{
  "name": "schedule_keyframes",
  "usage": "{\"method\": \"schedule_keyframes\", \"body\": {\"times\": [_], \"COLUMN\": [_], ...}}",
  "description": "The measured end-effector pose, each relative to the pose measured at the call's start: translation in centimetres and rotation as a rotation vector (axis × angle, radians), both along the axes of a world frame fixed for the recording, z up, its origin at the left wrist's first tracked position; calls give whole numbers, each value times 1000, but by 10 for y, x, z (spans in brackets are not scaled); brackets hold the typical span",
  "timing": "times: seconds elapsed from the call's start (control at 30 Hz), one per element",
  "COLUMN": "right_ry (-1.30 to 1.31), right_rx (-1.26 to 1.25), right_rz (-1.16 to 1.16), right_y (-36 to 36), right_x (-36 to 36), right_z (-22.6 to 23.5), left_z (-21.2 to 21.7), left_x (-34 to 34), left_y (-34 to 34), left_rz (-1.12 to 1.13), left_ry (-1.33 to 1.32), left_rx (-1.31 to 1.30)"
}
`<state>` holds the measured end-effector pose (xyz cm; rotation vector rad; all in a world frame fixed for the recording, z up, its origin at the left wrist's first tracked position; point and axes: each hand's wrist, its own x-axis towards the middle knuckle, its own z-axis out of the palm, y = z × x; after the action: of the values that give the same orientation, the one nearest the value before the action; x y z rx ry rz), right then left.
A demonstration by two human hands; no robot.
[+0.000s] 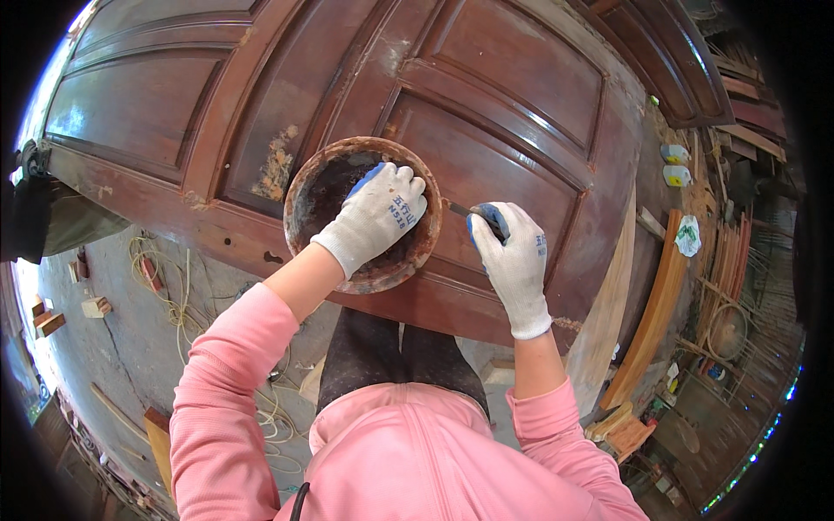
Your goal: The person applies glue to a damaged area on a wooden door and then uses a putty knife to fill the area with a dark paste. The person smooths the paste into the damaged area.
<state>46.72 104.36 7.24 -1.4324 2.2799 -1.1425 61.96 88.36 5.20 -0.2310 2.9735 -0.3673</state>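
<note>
A round, crusted bowl (300, 204) rests on a reddish-brown panelled wooden door (495, 148), near the door's front edge. Its dark inside is stained and partly covered by my left hand (382, 213). That hand, in a white work glove with a blue palm, is closed over the bowl, fingers curled toward its right side; what they grip is hidden. Just right of the bowl, my gloved right hand (514, 256) is closed around a thin, dark-bladed tool (458, 208). The tool's tip points left, close to the bowl's rim. Its handle is mostly hidden by the glove.
Pale rough patches (276, 165) mark the door left of the bowl. Cords (178, 304) and a wood block (96, 306) lie on the concrete floor at left. Long planks (647, 321) stand at right, with two small containers (676, 165) beyond. Another panelled piece (665, 56) is at far right.
</note>
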Motion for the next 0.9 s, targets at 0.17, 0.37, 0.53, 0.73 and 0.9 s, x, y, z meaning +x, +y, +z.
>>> {"method": "schedule_keyframes", "body": {"times": [0.17,0.37,0.53,0.73,0.9], "right_ry": [-1,12,48,59,59], "right_rx": [-27,-54,-85,-88,-125], "right_rz": [-13,-21,-33,-21,-27], "right_y": [3,5,7,2,1], "right_x": [1,-3,-11,-13,-17], "right_z": [5,11,10,14,12], "left_z": [-3,5,29,21,26], "left_x": [9,28,64,70,76], "left_y": [-6,-16,-14,-13,-16], "left_rz": [-119,271,926,719,768], "left_ry": [66,825,1113,1119,1092], "left_rx": [-36,417,884,445,310]}}
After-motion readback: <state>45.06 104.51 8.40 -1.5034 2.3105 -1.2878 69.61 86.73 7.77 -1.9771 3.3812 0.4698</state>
